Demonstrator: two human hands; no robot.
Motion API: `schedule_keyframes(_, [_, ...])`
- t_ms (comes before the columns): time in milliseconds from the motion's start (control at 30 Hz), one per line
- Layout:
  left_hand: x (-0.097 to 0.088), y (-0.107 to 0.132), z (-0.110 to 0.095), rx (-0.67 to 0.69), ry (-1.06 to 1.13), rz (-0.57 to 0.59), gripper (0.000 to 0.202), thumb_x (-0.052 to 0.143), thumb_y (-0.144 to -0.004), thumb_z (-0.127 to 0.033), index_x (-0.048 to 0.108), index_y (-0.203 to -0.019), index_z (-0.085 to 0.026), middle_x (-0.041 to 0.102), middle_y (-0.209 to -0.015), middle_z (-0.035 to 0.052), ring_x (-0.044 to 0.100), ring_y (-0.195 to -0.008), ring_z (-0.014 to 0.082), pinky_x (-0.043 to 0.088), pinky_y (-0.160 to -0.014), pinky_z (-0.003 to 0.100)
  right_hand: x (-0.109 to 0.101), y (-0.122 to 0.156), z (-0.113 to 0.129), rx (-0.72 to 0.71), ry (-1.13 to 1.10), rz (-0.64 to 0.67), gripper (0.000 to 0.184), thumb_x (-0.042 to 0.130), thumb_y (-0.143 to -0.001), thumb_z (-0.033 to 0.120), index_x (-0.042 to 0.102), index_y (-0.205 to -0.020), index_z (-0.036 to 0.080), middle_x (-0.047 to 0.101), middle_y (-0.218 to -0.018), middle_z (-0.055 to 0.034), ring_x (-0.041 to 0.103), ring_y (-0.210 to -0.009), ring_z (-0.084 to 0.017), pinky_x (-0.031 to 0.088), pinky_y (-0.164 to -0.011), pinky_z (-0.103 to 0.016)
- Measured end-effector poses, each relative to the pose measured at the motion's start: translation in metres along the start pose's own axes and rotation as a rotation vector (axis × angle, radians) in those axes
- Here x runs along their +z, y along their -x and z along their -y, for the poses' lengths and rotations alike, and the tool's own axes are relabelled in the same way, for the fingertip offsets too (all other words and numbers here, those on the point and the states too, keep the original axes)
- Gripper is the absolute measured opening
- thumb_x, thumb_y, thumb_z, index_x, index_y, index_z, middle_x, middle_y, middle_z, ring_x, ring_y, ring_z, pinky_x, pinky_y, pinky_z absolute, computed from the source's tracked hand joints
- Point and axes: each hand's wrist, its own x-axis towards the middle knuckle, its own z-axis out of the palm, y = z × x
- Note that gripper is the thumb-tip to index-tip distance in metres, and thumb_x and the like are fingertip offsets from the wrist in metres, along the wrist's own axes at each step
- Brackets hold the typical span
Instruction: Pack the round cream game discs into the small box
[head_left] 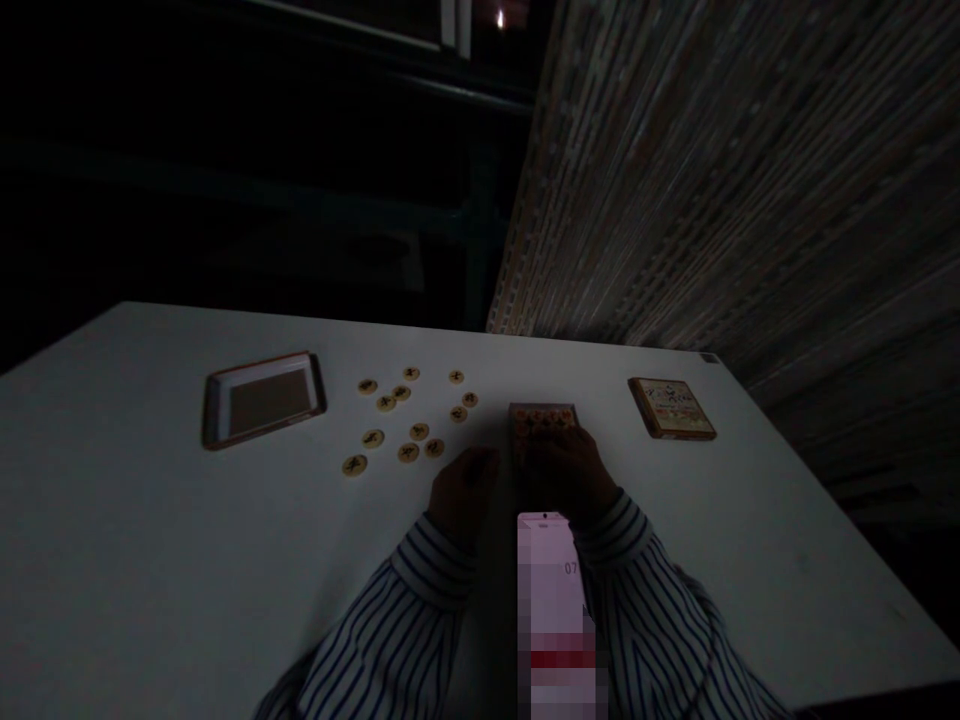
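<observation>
In dim light my right hand [564, 470] rests on the near edge of a small box [541, 420] that holds rows of round pieces; its fingers are too dark to read. My left hand [461, 492] lies on the white table [150, 540] just left of the box, fingers curled inward, and whether it holds anything is hidden. Several round tan game pieces [409, 415] with dark marks lie scattered to the left of the box. Both my sleeves are striped.
An empty shallow tray or box lid [264, 399] sits at the left. A square printed box lid [672, 408] lies at the right. A lit phone [556, 610] stands between my forearms. A brick wall [750, 180] rises behind the table's right side.
</observation>
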Motion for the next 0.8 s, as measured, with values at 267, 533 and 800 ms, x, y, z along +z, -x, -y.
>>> schedule_keyframes(267, [0.0025, 0.0002, 0.0030, 0.027, -0.018, -0.005, 0.028, 0.047, -0.074, -0.036, 0.063, -0.087, -0.018, 0.067, -0.084, 0.0043, 0.061, -0.079, 0.0169, 0.049, -0.071, 0.029, 0.0007, 0.0020, -0.0058, -0.055, -0.004, 0.037, 0.023, 0.052, -0.076, 0.037, 0.063, -0.090, 0.022, 0.060, -0.098, -0.0069, 0.048, -0.097, -0.019, 0.026, -0.090, -0.038])
schedule_keyframes(533, [0.0023, 0.0012, -0.0001, 0.024, -0.045, -0.002, 0.026, 0.046, -0.074, -0.036, 0.063, -0.085, -0.018, 0.067, -0.082, 0.0037, 0.062, -0.078, 0.0170, 0.049, -0.071, 0.030, 0.0006, 0.0023, -0.0074, -0.063, -0.023, 0.077, 0.020, 0.050, -0.077, 0.035, 0.063, -0.086, 0.023, 0.060, -0.097, -0.0052, 0.048, -0.098, -0.019, 0.024, -0.091, -0.039])
schedule_keyframes(800, [0.0029, 0.0010, -0.0003, 0.034, -0.059, 0.004, 0.027, 0.046, -0.074, -0.035, 0.062, -0.086, -0.017, 0.067, -0.083, 0.0046, 0.062, -0.077, 0.0167, 0.049, -0.071, 0.030, -0.0041, 0.0017, -0.0012, -0.026, -0.003, 0.074, 0.020, 0.051, -0.077, 0.033, 0.064, -0.089, 0.023, 0.060, -0.098, -0.0060, 0.047, -0.097, -0.019, 0.025, -0.089, -0.039])
